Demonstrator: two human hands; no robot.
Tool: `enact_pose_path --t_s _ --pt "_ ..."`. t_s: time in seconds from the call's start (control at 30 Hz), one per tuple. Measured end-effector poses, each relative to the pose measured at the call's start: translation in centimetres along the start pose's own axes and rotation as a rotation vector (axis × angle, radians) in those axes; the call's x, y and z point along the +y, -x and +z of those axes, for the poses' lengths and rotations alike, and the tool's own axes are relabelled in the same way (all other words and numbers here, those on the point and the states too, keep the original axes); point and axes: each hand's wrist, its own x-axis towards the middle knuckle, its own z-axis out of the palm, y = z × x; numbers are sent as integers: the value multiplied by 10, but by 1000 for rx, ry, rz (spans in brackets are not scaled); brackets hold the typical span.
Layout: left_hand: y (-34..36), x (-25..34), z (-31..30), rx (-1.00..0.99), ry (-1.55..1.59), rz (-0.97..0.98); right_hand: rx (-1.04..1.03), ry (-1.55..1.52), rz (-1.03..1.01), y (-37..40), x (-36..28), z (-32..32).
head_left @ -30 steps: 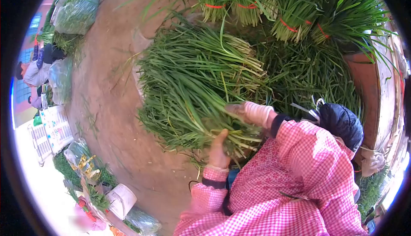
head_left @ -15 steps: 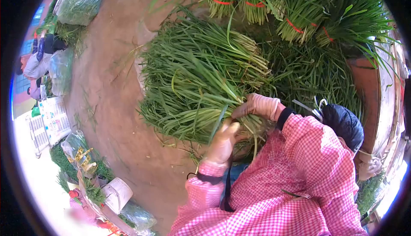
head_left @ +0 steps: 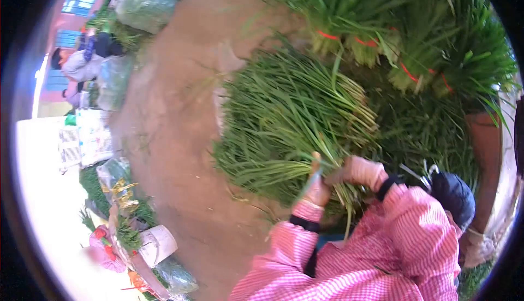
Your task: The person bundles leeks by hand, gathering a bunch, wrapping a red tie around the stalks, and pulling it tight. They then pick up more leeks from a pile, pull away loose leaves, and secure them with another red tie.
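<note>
My hands are close together at the cut ends of the loose chive sheaf (head_left: 284,131). My left hand (head_left: 316,187) and right hand (head_left: 357,171) are both closed around a clump of its stalks. The sheaf lies on the earthen ground (head_left: 164,137) just in front of me, its leaves fanning away. Beyond it stand tied chive bundles (head_left: 349,11), each cinched with a red band (head_left: 327,35). I judge I'm gathering a handful out of the sheaf. The next move calls for a tight grip and level stalk ends.

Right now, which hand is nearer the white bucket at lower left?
Left. The left hand grips the green stalks up-right of the white bucket; the right hand sits beyond it, farther away.
</note>
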Motion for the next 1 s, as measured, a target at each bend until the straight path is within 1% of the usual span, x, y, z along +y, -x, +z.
enact_pose_path --t_s 0.03,0.07,0.1,0.13,0.17,0.23,0.27,0.33,0.37,0.4,0.43,0.47,0.53,0.57,0.6,0.63,0.67,0.7,0.73,0.77,0.8,0.83,0.87,0.9,0.93,0.97,1.0 --pt "-8 -5 -4 -13 188 -131 102 -192 -135 -29 33 25" --pt "-17 -12 -12 -36 382 -265 90 -264 -225 -9 18 19" --pt "-21 -20 -17 -51 370 -251 71 -337 -316 10 3 12" --pt "-22 -20 -16 -64 361 -241 112 -385 -291 19 -6 15" --pt "-21 -21 -15 -2 301 -253 124 -336 -363 4 15 28" --pt "-19 -19 -8 83 235 -262 192 -276 -112 20 -10 20" --pt "-19 -20 -6 106 229 -259 179 -300 -126 17 -9 18" --pt "-19 -19 -4 12 261 -198 144 -349 -152 -2 18 22" --pt "-19 -20 -4 -33 280 -177 128 -492 -241 -33 56 39" --pt "-20 -19 -13 -111 222 -147 115 -394 -342 -20 44 31" --pt "-20 -19 -32 -192 173 -132 103 -298 -426 5 16 13" --pt "-14 -20 -46 -274 133 -127 90 -204 -495 20 2 -5" --pt "-4 -1 -57 -335 -326 -194 24 128 -1065 6 22 -26" --pt "-7 -8 -75 -338 -240 -262 -13 -12 -1019 8 19 -36" --pt "-20 -23 -102 -339 -158 -329 -62 -195 -914 12 17 -35" --pt "-22 -32 -100 -284 -274 -290 -94 -388 -810 15 14 -34" --pt "-23 -40 -96 -226 -391 -258 -141 -608 -651 19 12 -35" --pt "-10 -36 -68 -101 -698 -111 -161 -908 -341 25 7 -34" --pt "6 -25 -41 35 -1000 47 -127 -822 -384 31 3 -36" --pt "17 -10 -16 21 -1503 328 -97 -739 -425 35 1 -37" --pt "16 -6 -17 -81 -1596 272 -69 -659 -459 38 1 -37" --pt "22 11 -9 -188 -1686 209 -198 -916 -537 31 9 -34" --pt "27 26 4 -149 -1500 -55 -154 -897 -440 32 18 -34" --pt "37 53 30 -64 -1323 -295 -104 -872 -350 41 9 -39" --pt "34 51 30 11 -1151 -206 -54 -852 -258 48 5 -42" --pt "32 45 25 88 -977 -128 -110 -810 -473 33 26 -42" --pt "25 40 17 168 -800 -37 -83 -762 -466 34 25 -42"
